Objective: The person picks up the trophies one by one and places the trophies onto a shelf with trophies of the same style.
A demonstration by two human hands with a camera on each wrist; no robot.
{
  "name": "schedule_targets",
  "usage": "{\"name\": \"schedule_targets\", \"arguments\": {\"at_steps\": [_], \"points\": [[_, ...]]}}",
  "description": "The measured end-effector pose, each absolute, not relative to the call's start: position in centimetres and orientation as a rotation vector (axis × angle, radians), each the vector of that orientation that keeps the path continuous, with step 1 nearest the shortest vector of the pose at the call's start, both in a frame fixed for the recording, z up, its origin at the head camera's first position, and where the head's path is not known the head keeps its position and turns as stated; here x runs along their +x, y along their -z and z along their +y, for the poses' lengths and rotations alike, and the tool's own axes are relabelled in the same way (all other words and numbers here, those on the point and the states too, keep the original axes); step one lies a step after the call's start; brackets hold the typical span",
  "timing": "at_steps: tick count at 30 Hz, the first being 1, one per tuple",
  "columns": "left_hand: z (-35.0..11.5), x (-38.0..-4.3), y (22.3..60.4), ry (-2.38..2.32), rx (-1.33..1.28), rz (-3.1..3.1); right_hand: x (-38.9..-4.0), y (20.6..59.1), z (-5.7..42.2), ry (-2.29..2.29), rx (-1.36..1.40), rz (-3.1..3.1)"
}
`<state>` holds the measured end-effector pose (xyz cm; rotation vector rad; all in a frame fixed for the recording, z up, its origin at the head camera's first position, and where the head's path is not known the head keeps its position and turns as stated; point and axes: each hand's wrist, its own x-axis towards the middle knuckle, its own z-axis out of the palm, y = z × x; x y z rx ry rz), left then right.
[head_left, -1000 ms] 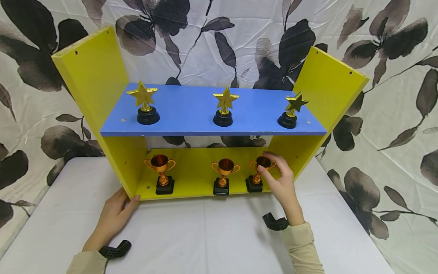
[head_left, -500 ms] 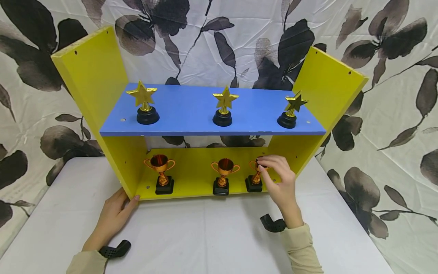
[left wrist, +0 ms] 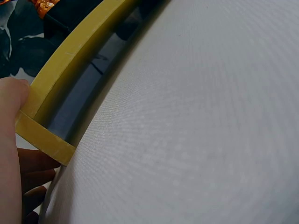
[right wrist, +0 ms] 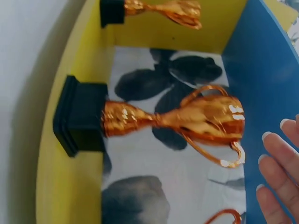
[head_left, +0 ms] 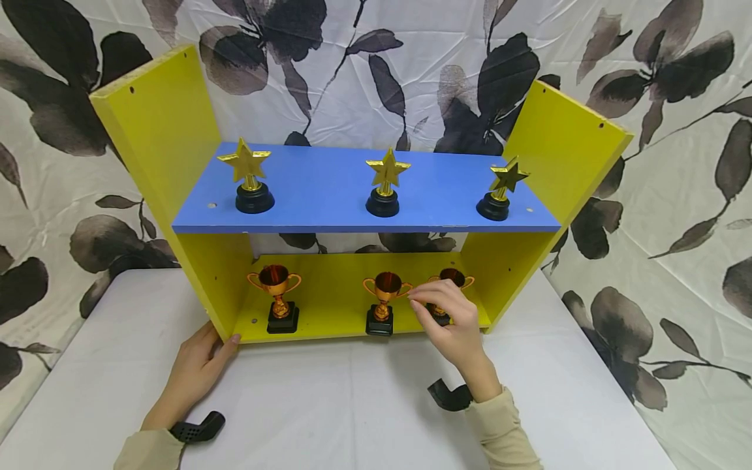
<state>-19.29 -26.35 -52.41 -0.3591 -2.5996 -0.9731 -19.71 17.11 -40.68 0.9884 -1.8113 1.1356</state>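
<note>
A yellow shelf unit (head_left: 329, 287) with a blue middle board (head_left: 329, 183) stands on the table. My left hand (head_left: 196, 365) grips its lower left front corner, thumb on the inner side and fingers outside. My right hand (head_left: 452, 323) holds nothing; its fingertips are beside the right handle of the middle trophy cup (head_left: 388, 287). In the right wrist view the fingers show apart from that copper-coloured cup (right wrist: 205, 119). The right trophy cup (head_left: 451, 274) is partly hidden behind my right hand. A left trophy cup (head_left: 276, 281) stands upright on the bottom board.
On the blue board stand three gold star trophies, one at left (head_left: 254, 199), one mid-board (head_left: 383, 203) and one at right (head_left: 493, 205). A white cloth (head_left: 329, 411) covers the table. Behind hangs a flower-patterned cloth (head_left: 435, 39).
My right hand has let go of the right trophy cup and moved left towards the middle one. The right cup stays where it stood. My left hand has not moved.
</note>
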Motion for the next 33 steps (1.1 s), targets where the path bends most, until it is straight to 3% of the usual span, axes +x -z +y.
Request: {"name": "schedule_targets", "arguments": {"at_steps": [14, 33], "points": [[-26.4, -19.4, 52.5, 0.966, -0.353, -2.605, -20.3, 43.7, 14.8, -1.152, 1.111, -1.856], [-26.6, -19.4, 52.7, 0.960, -0.362, -2.595, -21.0, 46.4, 14.4, -1.157, 1.030, -2.075]]}}
